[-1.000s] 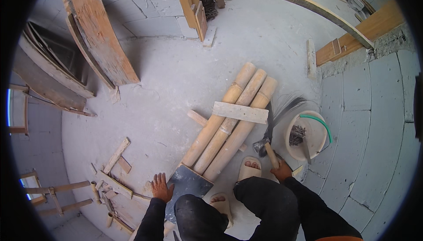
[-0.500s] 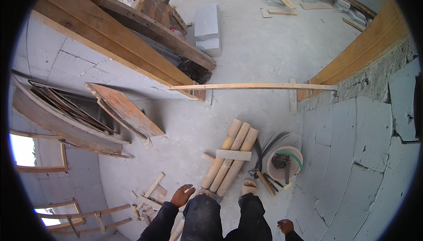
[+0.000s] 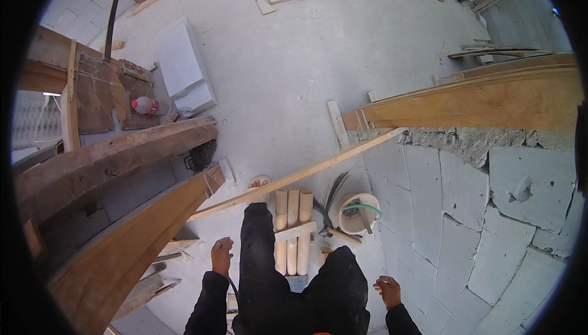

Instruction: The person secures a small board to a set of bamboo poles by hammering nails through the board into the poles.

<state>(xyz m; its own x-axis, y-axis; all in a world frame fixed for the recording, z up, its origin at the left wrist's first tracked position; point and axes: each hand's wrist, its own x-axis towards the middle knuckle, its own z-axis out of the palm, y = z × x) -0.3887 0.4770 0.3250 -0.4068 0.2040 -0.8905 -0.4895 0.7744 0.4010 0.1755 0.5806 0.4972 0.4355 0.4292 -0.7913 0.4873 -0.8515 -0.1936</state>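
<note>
My left hand (image 3: 222,255) hangs beside my left thigh, fingers loosely bent and apart, with nothing seen in it. On the other side, my right hand (image 3: 387,291) is held out near the block wall, its fingers slightly curled and empty as far as I see. A thin wooden strip (image 3: 318,166) spans the doorway. My sandalled left foot (image 3: 260,182) is past it, while my right foot is mostly hidden by my knee. Between my legs lie three pale round wooden poles (image 3: 293,202) with a short board (image 3: 296,231) across them.
A bucket (image 3: 342,220) with a green handle holds tools, beside a hammer (image 3: 345,236) and dark strands. White blocks (image 3: 180,59), a plastic bottle (image 3: 147,106) and a heavy beam (image 3: 116,151) are at the left. Wooden door frames (image 3: 471,99) flank the opening; offcuts lie at the back.
I have moved forward to the doorway and my view has turned. My left leg now reaches over the wooden strip. Both hands have shifted, and the right one shows more fully.
</note>
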